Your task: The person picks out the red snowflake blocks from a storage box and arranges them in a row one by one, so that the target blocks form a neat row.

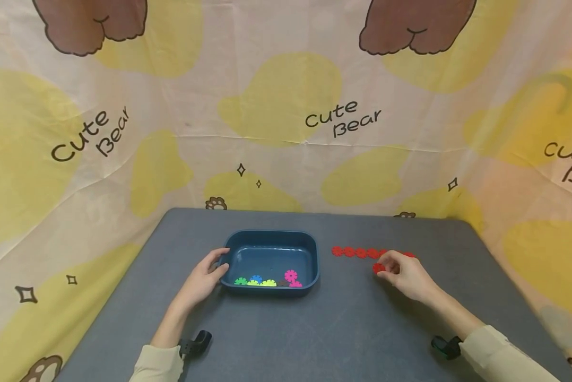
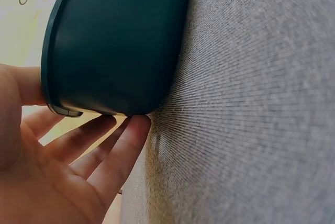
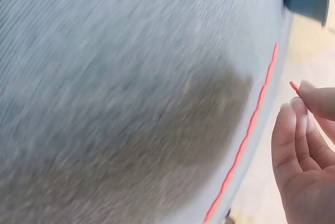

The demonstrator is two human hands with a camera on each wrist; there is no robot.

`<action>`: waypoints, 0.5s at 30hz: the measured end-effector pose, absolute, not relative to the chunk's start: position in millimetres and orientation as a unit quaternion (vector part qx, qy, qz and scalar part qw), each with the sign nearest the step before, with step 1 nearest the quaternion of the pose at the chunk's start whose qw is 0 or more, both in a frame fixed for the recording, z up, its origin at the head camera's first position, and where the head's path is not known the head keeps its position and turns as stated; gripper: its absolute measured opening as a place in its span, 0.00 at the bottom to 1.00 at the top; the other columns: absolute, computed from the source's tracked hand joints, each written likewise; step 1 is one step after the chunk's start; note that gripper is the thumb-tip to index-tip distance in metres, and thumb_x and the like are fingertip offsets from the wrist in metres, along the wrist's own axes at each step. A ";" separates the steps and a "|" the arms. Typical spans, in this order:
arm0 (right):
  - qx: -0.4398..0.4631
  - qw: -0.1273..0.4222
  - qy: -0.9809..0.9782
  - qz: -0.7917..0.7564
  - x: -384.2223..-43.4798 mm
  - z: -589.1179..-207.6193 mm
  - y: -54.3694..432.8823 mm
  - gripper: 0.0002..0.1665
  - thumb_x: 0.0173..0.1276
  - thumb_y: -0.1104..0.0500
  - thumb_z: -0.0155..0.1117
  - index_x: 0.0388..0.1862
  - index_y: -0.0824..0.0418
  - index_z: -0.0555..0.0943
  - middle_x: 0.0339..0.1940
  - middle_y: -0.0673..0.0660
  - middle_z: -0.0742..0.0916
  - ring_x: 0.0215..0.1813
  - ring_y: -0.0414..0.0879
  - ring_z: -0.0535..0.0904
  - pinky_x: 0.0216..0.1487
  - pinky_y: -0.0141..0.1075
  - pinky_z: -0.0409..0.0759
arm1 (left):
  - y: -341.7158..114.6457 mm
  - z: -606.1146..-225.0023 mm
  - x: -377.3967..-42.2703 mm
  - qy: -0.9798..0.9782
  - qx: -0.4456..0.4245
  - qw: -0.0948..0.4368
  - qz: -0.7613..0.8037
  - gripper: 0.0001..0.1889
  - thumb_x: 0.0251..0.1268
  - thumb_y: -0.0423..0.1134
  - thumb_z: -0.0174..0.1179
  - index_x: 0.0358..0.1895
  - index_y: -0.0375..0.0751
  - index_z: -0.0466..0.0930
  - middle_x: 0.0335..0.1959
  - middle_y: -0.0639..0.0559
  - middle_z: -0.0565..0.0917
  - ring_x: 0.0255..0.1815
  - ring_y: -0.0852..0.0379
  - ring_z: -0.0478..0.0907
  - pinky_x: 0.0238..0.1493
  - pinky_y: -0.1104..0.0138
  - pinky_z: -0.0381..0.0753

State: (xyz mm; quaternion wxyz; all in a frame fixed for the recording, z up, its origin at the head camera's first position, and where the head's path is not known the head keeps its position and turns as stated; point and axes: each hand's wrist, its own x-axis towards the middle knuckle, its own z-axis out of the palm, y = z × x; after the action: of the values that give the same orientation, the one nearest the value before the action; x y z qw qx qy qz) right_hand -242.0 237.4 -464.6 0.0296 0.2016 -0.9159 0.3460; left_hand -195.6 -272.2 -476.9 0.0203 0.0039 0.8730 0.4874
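Observation:
My left hand [image 1: 201, 280] holds the left end of a dark blue plastic basin [image 1: 269, 291], the thumb at its rim. The left wrist view shows several fingertips touching the basin's outer wall [image 2: 115, 41]. Inside the basin lie toothed plastic discs, among them a pink disc [image 1: 291, 275], a green disc [image 1: 240, 281] and a blue disc [image 1: 256, 278]. Between thumb and fingertips, my right hand [image 1: 410, 277] pinches a red toothed disc [image 1: 378, 268], raised off the table. Behind that hand runs a row of red discs [image 1: 361, 253], partly hidden by it.
Everything stands on a grey table [image 1: 314, 339]. A printed cloth [image 1: 276, 106] with bears and yellow patches hangs behind it and at both sides. Dark bands with small devices, such as the left one [image 1: 197, 344], are on both wrists.

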 end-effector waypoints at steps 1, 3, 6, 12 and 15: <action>0.198 0.032 -0.916 0.347 -242.1 -464.9 241.0 0.13 0.63 0.64 0.75 0.44 0.59 0.82 0.27 0.47 0.80 0.26 0.39 0.75 0.28 0.33 0.76 | -272.2 -477.0 -195.5 0.873 0.004 0.021 0.488 0.25 0.80 0.42 0.52 0.76 0.48 0.63 0.78 0.33 0.58 0.75 0.30 0.61 0.62 0.42 0.75; 0.189 0.035 -0.918 0.348 -242.6 -465.6 248.2 0.13 0.64 0.64 0.75 0.45 0.60 0.82 0.27 0.48 0.80 0.27 0.39 0.75 0.28 0.33 0.75 | -272.4 -477.3 -195.1 0.872 0.005 0.021 0.489 0.25 0.81 0.41 0.52 0.76 0.47 0.63 0.78 0.33 0.58 0.75 0.30 0.61 0.62 0.42 0.75; 0.172 0.037 -0.920 0.349 -243.5 -466.5 258.5 0.13 0.65 0.63 0.74 0.47 0.61 0.81 0.28 0.49 0.81 0.27 0.40 0.77 0.27 0.34 0.76 | -272.9 -477.6 -194.1 0.872 0.004 0.022 0.488 0.25 0.81 0.41 0.52 0.76 0.46 0.62 0.78 0.32 0.58 0.75 0.30 0.62 0.62 0.42 0.76; 0.121 0.040 -0.928 0.349 -248.6 -467.1 282.6 0.16 0.68 0.61 0.71 0.51 0.65 0.80 0.31 0.53 0.83 0.28 0.44 0.81 0.26 0.35 0.78 | -273.3 -477.8 -193.5 0.871 0.000 0.022 0.490 0.25 0.81 0.42 0.52 0.76 0.48 0.63 0.78 0.33 0.59 0.75 0.30 0.62 0.62 0.42 0.76; 0.093 0.038 -0.929 0.356 -251.0 -468.6 295.6 0.17 0.70 0.61 0.70 0.53 0.67 0.80 0.33 0.56 0.85 0.30 0.47 0.83 0.27 0.36 0.80 | -273.3 -477.7 -194.3 0.873 0.002 0.021 0.488 0.25 0.80 0.42 0.52 0.76 0.48 0.63 0.78 0.33 0.59 0.75 0.30 0.62 0.62 0.42 0.75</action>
State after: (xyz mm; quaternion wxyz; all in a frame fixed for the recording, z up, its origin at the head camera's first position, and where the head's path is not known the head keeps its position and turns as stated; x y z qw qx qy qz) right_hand -251.0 295.6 -468.6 0.0382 0.0934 -0.9291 0.3557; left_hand -194.3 -273.3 -477.7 0.0215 0.0018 0.8727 0.4878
